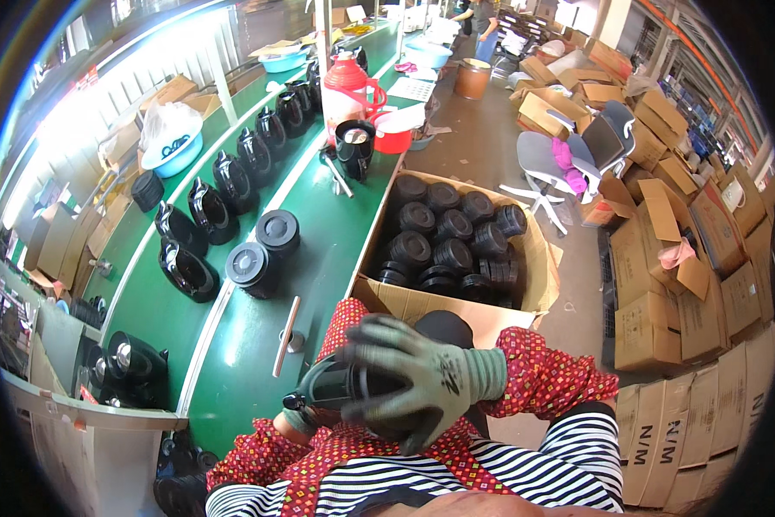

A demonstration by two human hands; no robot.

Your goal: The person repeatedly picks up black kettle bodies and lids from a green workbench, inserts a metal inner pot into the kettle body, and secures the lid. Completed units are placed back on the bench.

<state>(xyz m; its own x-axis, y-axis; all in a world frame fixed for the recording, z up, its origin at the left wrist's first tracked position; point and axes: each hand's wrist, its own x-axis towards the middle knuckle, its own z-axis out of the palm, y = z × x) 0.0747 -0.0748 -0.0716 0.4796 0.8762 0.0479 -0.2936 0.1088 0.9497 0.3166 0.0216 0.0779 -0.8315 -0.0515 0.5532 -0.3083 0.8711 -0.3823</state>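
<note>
Close to my body I hold a black jug-shaped housing with a loop handle (325, 385). My left hand (301, 420), mostly hidden under a grey glove and the housing, is closed around its handle side. My right hand (417, 372), in a grey-green glove, lies across the top with its fingers curved over it; they are slightly blurred and cover most of the housing. On the green bench ahead stand two round black parts (249, 264), one behind the other. Nearby a wooden-coloured stick (286, 338) rests by a small metal piece (293, 342).
An open carton (542, 297) of stacked round black parts stands right of the bench. Several black housings (234, 183) line the green bench (327, 246). Farther back are a red thermos flask (349, 86), a red bucket (393, 138) and a grey chair (547, 155). Piled cartons (650, 332) fill the right side.
</note>
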